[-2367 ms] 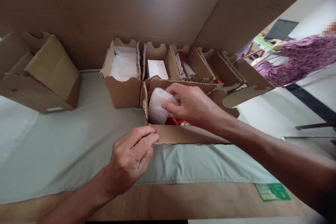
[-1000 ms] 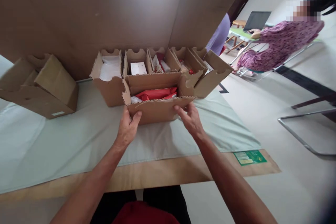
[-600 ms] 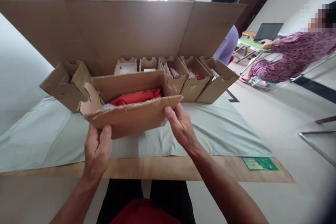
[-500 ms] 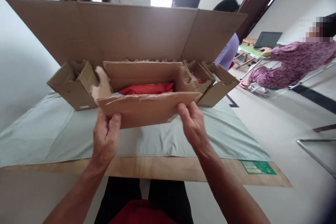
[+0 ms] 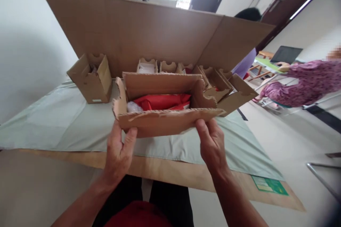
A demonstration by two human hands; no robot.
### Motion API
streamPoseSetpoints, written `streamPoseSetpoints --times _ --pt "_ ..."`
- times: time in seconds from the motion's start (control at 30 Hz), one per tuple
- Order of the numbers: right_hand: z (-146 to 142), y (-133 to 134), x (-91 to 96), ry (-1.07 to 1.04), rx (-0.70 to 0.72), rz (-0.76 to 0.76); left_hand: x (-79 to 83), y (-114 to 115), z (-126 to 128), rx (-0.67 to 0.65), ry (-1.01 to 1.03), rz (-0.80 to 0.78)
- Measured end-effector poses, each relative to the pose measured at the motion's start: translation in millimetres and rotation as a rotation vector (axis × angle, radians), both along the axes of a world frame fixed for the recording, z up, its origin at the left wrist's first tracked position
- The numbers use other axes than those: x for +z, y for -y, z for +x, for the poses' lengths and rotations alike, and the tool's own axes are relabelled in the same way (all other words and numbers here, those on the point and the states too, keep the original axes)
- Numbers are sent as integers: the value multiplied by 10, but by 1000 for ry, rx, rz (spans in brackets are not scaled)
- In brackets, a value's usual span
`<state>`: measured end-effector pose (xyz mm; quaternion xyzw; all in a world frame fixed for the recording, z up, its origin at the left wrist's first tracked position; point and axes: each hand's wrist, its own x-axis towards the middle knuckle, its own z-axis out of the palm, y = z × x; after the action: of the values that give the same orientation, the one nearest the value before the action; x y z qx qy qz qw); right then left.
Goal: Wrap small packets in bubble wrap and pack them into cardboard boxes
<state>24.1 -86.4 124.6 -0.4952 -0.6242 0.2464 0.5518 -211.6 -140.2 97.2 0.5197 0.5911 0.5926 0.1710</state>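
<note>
Between my two hands is an open cardboard box (image 5: pixel 160 125), tilted a little and held above the cloth. My left hand (image 5: pixel 121 149) grips its lower left corner, thumb on the front wall and fingers underneath or behind, out of sight. At the lower right corner my right hand (image 5: pixel 211 142) grips it the same way. Inside lie a red packet (image 5: pixel 162 101) with a smooth, shiny surface and, at the left end, a clear crinkled plastic wrap (image 5: pixel 134 106). What lies beneath them is hidden.
A tall cardboard panel (image 5: pixel 160 32) stands behind. Along it are several small open boxes, including a left box (image 5: pixel 92 81) and a right box (image 5: pixel 237 94). A pale green cloth (image 5: pixel 80 124) covers the wooden table (image 5: pixel 170 170). A seated person (image 5: pixel 311 81) is at the right by a laptop (image 5: pixel 286 54).
The view has turned, so most things sit further right. The held box has come away from the row behind, showing more of the small boxes and more of its contents.
</note>
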Motion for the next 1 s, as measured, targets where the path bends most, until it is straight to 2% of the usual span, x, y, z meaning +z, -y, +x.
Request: streamPoseSetpoints --times 0.1,0.17,0.27,0.37,0.47,0.53,0.63,0.73,0.8,0.93,1.0 --pt "2 -23 -116 45 8 -15 -240 150 58 -10 52 -61" --pt "-151 -99 -251 63 107 -56 -458 317 5 48 96 -126" --pt "-625 -379 -419 72 306 -106 -708 540 -193 170 139 -183" --pt "-1188 -795 -471 109 460 -82 -816 608 -369 228 100 -121" --pt "-1572 -1098 -491 188 470 -33 -883 544 -403 228 49 -66" --pt "-1661 -1134 -553 227 414 -11 -930 486 -361 190 39 -58" --pt "-1607 -997 -716 234 435 -7 -970 410 -269 136 62 -43" --pt "-1537 -873 -835 210 597 -31 -958 306 -184 116 76 -18" --pt "-1557 -868 -849 176 665 -35 -941 192 -145 96 56 -9" --pt "-1636 -923 -853 69 605 -38 -925 -126 -162 59 14 6" --pt "-1618 -928 -941 44 553 -70 -918 -304 -224 43 12 14"
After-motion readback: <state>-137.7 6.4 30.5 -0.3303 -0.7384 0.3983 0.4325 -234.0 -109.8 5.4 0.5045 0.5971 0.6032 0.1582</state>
